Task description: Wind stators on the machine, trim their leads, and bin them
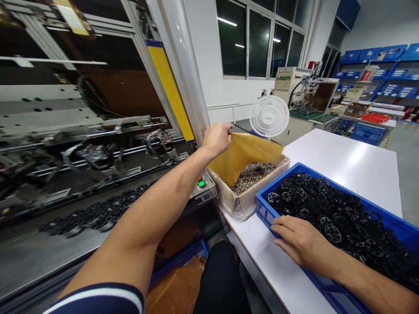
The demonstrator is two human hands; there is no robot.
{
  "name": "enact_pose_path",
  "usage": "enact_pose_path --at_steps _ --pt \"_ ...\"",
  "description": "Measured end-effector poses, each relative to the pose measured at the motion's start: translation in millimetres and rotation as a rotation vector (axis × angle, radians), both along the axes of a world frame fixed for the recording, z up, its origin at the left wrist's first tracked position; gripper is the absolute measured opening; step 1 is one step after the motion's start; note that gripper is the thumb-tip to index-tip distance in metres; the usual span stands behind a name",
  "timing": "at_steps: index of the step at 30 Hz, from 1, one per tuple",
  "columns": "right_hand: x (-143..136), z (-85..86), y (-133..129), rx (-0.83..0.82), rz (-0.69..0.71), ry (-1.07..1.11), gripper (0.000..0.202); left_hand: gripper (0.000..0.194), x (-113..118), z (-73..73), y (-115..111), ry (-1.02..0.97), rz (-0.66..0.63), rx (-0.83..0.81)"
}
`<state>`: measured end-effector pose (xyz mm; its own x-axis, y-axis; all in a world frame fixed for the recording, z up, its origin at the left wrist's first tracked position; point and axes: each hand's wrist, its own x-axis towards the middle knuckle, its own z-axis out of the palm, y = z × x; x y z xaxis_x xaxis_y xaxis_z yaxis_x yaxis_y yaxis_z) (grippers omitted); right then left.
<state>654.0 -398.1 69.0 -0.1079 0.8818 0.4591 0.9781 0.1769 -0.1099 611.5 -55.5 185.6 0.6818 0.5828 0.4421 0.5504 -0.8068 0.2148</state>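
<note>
Head view: the likeliest trouble is at the brown cardboard box wrapped in clear film [240, 203], standing at the worktop's [369, 172] left edge. Small round patterned parts [252, 178] inside could spill over its rim if the raised translucent amber plastic sheet [253, 150] carried some up on its underside, or if a hard tug dragged the box off that edge. The sheet could also tear where it is pinched. A slipping left forearm might press the lit green round button [201, 184] below it.

The left hand [218, 138] is nearly closed, pinching the sheet's upper corner between thumb and fingers. The right hand [293, 237] is loosely curled, fingertips on the near long rim of the blue plastic tray [266, 213] of black round spoked parts [332, 233], close to its box-side corner; it appears to grip no part.
</note>
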Motion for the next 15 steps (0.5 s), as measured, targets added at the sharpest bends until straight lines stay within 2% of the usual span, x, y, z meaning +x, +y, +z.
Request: enact_pose_path --at_steps 2,4,5,7,9,10,12,15 --pt "-0.5 -0.6 -0.4 0.001 0.014 -0.011 0.014 0.034 -45.2 -2.2 -18.3 -0.051 -0.005 0.079" --pt "-0.9 -1.7 -1.3 -0.008 0.03 -0.021 0.015 0.035 -95.7 -20.1 -36.6 -0.086 -0.006 0.159" --pt "-0.8 -2.5 -2.1 -0.017 0.035 -0.024 0.016 0.035 -122.2 -34.6 -45.2 -0.125 -0.033 0.274" --pt "0.1 -5.0 -4.3 -0.031 0.044 -0.033 0.018 0.031 -176.7 -72.0 -60.5 -0.205 -0.081 0.48" --pt "2.2 -8.8 -7.0 -0.027 0.056 -0.053 0.02 0.027 -232.1 -116.2 -73.9 -0.224 -0.083 0.542" --pt "3.9 -11.2 -8.1 -0.024 0.063 -0.067 0.021 0.028 -259.3 -139.0 -79.9 -0.175 -0.054 0.508" --pt "8.1 -16.7 -9.2 -0.019 0.083 -0.094 0.023 0.032 -310.9 -183.2 -90.4 0.019 0.083 0.294" --pt "15.2 -21.9 -7.3 0.006 0.129 -0.047 0.024 0.033 -375.5 -241.9 -98.4 0.18 0.295 0.083"
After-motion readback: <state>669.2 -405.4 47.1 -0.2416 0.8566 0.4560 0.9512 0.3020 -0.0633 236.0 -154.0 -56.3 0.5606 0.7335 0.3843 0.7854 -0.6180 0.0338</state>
